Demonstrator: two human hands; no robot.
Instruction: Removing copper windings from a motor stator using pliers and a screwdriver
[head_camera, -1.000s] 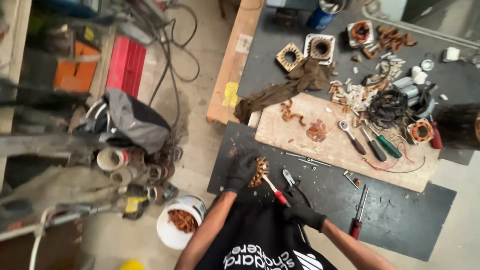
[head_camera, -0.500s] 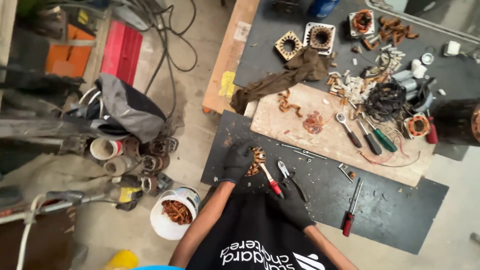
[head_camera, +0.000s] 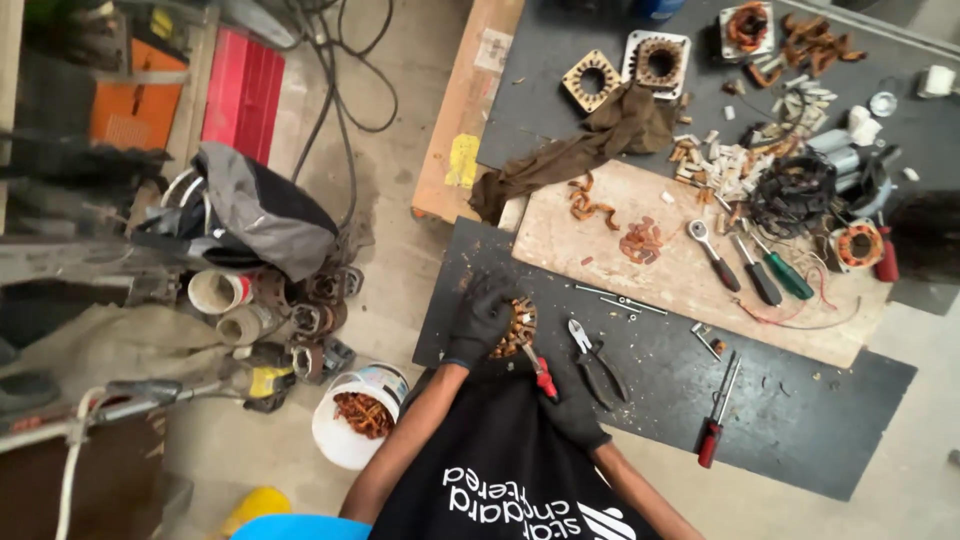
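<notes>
Hands, two, gloved: left hand (head_camera: 481, 318) on one stator (head_camera: 514, 326), right hand (head_camera: 578, 415) gripping one red-handled tool (head_camera: 541, 372).

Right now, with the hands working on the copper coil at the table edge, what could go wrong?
1. The left hand grips the copper coil close to the table edge; a slip could drop it toward the white bucket on the floor.
2. The right hand works a red-handled tool toward the left hand; it might jab the glove.
3. Loose pliers lie beside the work and could be knocked off.
</notes>
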